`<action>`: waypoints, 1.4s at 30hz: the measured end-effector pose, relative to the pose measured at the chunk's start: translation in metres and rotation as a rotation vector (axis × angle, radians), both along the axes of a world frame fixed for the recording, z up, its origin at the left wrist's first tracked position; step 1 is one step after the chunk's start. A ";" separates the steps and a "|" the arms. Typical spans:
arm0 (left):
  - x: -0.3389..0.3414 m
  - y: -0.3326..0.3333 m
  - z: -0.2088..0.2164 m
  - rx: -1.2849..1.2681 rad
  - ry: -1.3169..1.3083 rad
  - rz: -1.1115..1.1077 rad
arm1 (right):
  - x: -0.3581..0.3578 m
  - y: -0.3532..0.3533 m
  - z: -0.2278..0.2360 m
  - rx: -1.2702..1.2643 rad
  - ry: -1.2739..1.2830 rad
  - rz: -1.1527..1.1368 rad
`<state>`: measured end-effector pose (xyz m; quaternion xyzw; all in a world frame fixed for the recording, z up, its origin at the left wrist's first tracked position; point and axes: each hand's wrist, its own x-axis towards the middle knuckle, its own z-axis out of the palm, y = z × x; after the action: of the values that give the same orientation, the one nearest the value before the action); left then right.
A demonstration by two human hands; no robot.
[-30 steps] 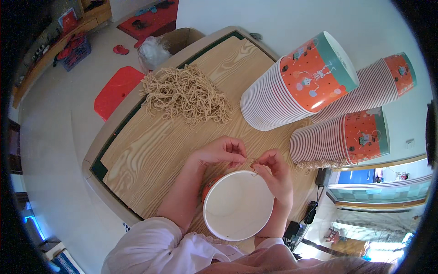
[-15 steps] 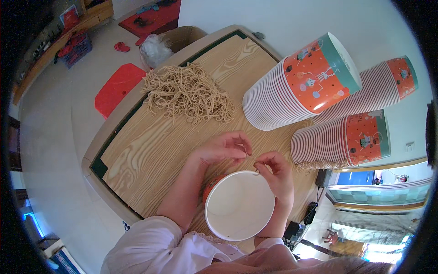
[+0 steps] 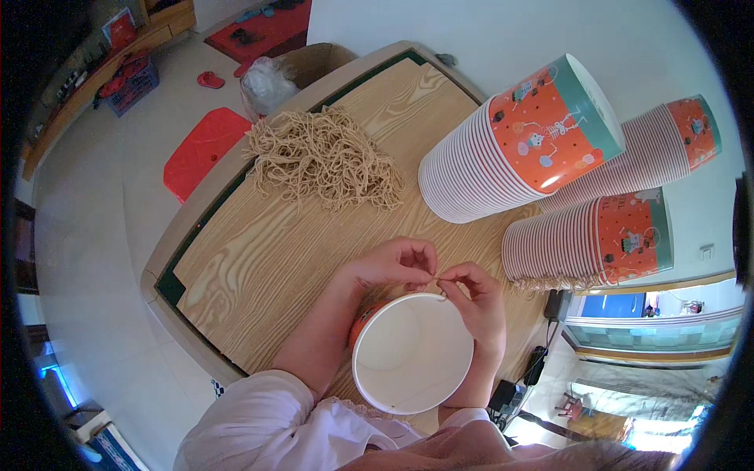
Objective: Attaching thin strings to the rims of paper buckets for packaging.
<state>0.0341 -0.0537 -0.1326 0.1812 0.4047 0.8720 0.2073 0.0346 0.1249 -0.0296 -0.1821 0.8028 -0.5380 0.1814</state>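
Just in front of me a white-lined paper bucket (image 3: 412,353) with an orange outside stands on the table, its open mouth facing up toward me. Beyond its far rim my left hand (image 3: 397,263) pinches the end of a thin tan cord (image 3: 441,280). My right hand (image 3: 475,302) is closed on the same cord close to the rim, its fingertips almost meeting the left ones. Some of the cord hangs at the rim under the right fingers; the fingers hide most of it. A loose heap of tan cords (image 3: 326,161) lies at the table's far left.
Tall nested stacks of orange and green paper buckets (image 3: 522,137) stand at the right by the white wall (image 3: 377,27). Tan cords line the nearer stack (image 3: 585,239). A red stool (image 3: 203,149) and a cardboard box (image 3: 322,63) stand beyond the wooden table (image 3: 236,282).
My left hand has come down and right, its fingers drawing together onto the cord beside the right fingertips. The right hand and the bucket have hardly moved.
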 end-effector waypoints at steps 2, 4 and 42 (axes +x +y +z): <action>0.000 -0.003 0.004 0.034 -0.018 -0.003 | -0.001 0.005 0.003 0.047 0.034 0.007; 0.001 -0.007 0.007 0.066 -0.038 -0.003 | -0.002 0.008 0.003 0.011 0.023 -0.016; -0.004 0.001 -0.013 0.143 -0.132 0.143 | -0.012 0.012 -0.006 0.057 0.086 0.044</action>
<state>0.0299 -0.0529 -0.1458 0.1084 0.3389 0.9212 0.1572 0.0227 0.1368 -0.0358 -0.2175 0.8205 -0.5027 0.1636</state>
